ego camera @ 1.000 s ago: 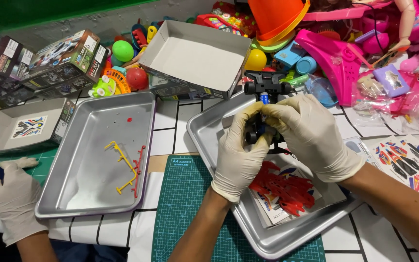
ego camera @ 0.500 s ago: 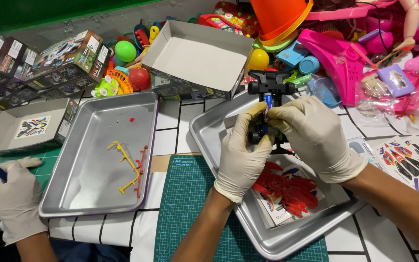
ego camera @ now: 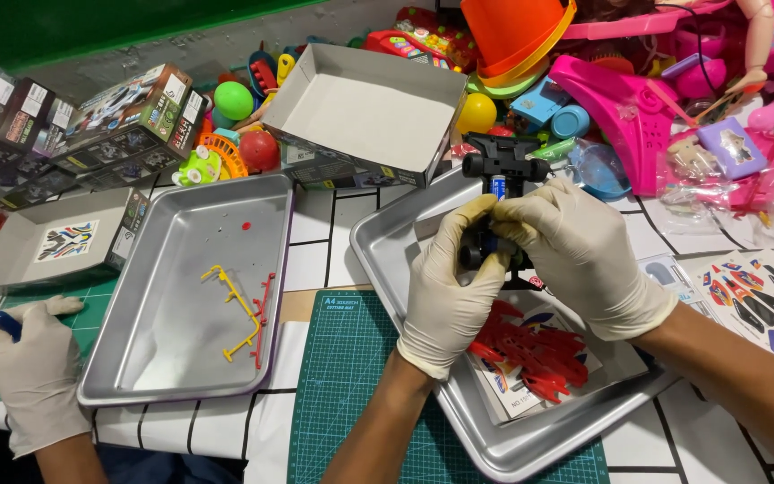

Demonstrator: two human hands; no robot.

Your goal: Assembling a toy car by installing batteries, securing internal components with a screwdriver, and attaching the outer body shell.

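Both my hands wear pale gloves and grip a small black toy car chassis point(ego camera: 500, 170) with black wheels and a blue part, held above the right metal tray point(ego camera: 387, 246). My left hand point(ego camera: 448, 287) clasps its near end from the left. My right hand point(ego camera: 575, 255) covers it from the right, fingers meeting the left hand's. Below them in the tray lie red plastic part frames point(ego camera: 530, 350) on a printed sheet.
A second metal tray point(ego camera: 181, 358) at the left holds yellow and red sprue scraps point(ego camera: 242, 314). Another person's gloved hands point(ego camera: 24, 367) hold a blue tool at the far left. An open white box point(ego camera: 365, 108), boxed kits, colourful toys, a sticker sheet point(ego camera: 759, 300) and a green cutting mat point(ego camera: 342, 394) surround them.
My hands and the chassis have stayed over the right tray, with only small shifts of the fingers. The other person's hands have barely moved.
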